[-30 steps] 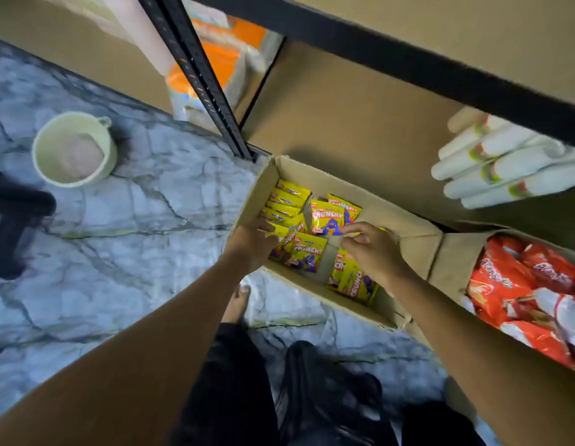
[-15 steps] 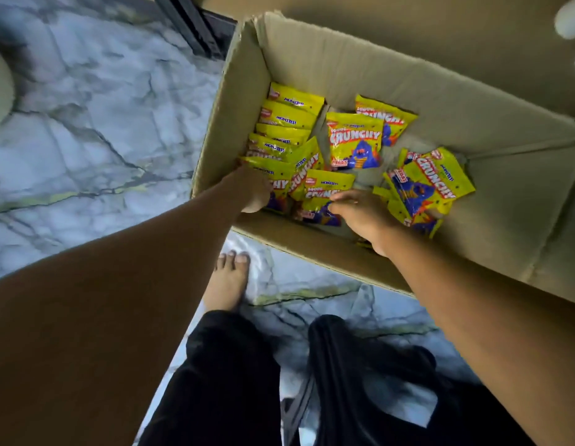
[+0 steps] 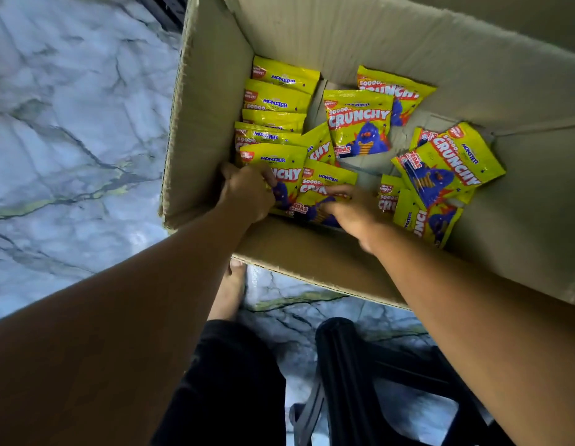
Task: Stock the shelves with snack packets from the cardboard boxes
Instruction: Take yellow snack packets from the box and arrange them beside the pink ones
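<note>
Both hands have stayed down in the box (image 3: 212, 123) since a moment ago, while the view has drawn nearer to it. Seen from the head camera, the left hand (image 3: 247, 196) sits in the near left corner. Its fingers are curled over the front packet (image 3: 281, 165) of an upright row (image 3: 276, 101) along the left wall. The right hand (image 3: 348, 210) lies just beside it on a flat packet (image 3: 324, 185), fingers stretched across the print. It is blurred, and I cannot tell whether it grips. More yellow packets lie loose: a pair (image 3: 358, 123) toward the far wall and a heap (image 3: 450, 169) to the right. The box stands on a marble floor (image 3: 70, 123), with a bare foot (image 3: 229, 291) just below its near wall.
</note>
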Demonstrator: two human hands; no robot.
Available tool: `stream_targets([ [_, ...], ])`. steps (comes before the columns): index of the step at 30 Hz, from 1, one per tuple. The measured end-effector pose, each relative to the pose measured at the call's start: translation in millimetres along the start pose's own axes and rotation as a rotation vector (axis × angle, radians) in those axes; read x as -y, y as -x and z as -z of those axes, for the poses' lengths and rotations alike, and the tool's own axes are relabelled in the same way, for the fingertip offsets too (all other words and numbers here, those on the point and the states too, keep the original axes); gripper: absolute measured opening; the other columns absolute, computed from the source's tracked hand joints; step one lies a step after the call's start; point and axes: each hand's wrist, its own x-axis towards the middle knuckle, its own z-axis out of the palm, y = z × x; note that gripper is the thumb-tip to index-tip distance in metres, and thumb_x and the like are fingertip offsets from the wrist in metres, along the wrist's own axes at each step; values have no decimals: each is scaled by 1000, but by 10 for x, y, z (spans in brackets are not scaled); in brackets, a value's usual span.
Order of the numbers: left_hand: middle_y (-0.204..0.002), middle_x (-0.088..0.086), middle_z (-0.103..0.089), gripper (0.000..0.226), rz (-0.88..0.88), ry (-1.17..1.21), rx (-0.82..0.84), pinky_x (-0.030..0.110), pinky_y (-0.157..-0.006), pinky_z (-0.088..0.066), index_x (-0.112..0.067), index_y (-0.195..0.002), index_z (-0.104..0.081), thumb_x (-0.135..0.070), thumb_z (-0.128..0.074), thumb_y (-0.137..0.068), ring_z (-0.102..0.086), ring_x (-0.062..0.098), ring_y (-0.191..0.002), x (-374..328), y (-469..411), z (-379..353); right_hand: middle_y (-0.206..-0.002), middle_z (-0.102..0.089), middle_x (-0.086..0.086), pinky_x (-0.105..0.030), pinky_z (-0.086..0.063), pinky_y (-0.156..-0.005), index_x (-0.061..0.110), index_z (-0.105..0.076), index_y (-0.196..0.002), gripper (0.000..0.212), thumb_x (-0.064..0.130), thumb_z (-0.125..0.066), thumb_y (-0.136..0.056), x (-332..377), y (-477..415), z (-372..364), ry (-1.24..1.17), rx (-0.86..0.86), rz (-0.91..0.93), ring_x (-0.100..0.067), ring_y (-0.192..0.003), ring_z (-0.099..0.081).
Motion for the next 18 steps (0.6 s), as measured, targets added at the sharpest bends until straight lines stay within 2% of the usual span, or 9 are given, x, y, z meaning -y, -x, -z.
stream_targets([
  [1,-128,8,-41,22,138,192,51,29,-81,-45,-30,-101,-63,-11,-64,-91,-49,21,-91,-49,-149,69,-122,-56,-1,-13,-43,-76,19,-68,-120,39,11,-75,-83,8,3,25,-18,0,3,-15,-109,-51],
  [3,-127,6,-54,20,211,298,54,27,-73,-44,-32,-101,-63,-15,-65,-91,-50,18,-93,-169,-296,238,-115,-54,0,-12,-40,-68,15,-68,-118,36,7,-73,-84,34,26,76,-58,-4,5,-13,-105,-50],
  [6,-121,3,-60,20,170,277,70,27,-69,-43,-32,-103,-64,-16,-65,-90,-53,19,-92,-214,-112,287,-115,-59,-1,-21,-41,-78,16,-69,-114,35,3,-70,-82,87,100,189,-62,-65,38,-17,-107,-56],
  [9,-130,7,-52,26,234,413,27,26,-74,-41,-30,-108,-63,-13,-64,-88,-54,23,-101,-361,-97,552,-115,-63,-3,-23,-45,-71,18,-69,-108,32,1,-68,-81,225,280,382,-88,-113,71,-18,-103,-59],
  [11,-133,8,-49,31,232,455,18,22,-79,-38,-27,-112,-63,-10,-62,-86,-54,26,-111,-476,46,725,-110,-63,-3,-15,-46,-64,16,-70,-109,32,-2,-67,-82,377,462,542,-87,-109,121,-16,-97,-59],
  [12,-132,8,-51,33,242,477,22,20,-80,-37,-28,-112,-64,-10,-61,-85,-55,26,-113,-518,123,828,-107,-63,-3,-14,-47,-64,15,-71,-109,32,-3,-66,-83,466,564,616,-79,-104,147,-16,-94,-59],
  [14,-128,8,-57,35,239,514,21,21,-83,-38,-32,-111,-66,-10,-58,-84,-55,27,-115,-628,289,1085,-105,-66,-3,-22,-50,-70,19,-72,-103,33,-5,-64,-82,670,800,770,-74,-93,198,-17,-89,-61],
  [16,-124,9,-62,37,258,569,22,24,-84,-40,-33,-113,-67,-11,-56,-85,-55,29,-115,-743,490,1347,-103,-69,-2,-24,-48,-64,25,-72,-98,36,-6,-61,-81,864,1054,915,-80,-80,219,-18,-77,-60],
  [18,-122,7,-64,36,261,589,17,25,-79,-40,-32,-116,-67,-12,-55,-88,-56,30,-113,-853,710,1629,-102,-69,0,-23,-49,-63,29,-72,-95,39,-5,-62,-80,1079,1334,1050,-81,-86,239,-18,-76,-61],
])
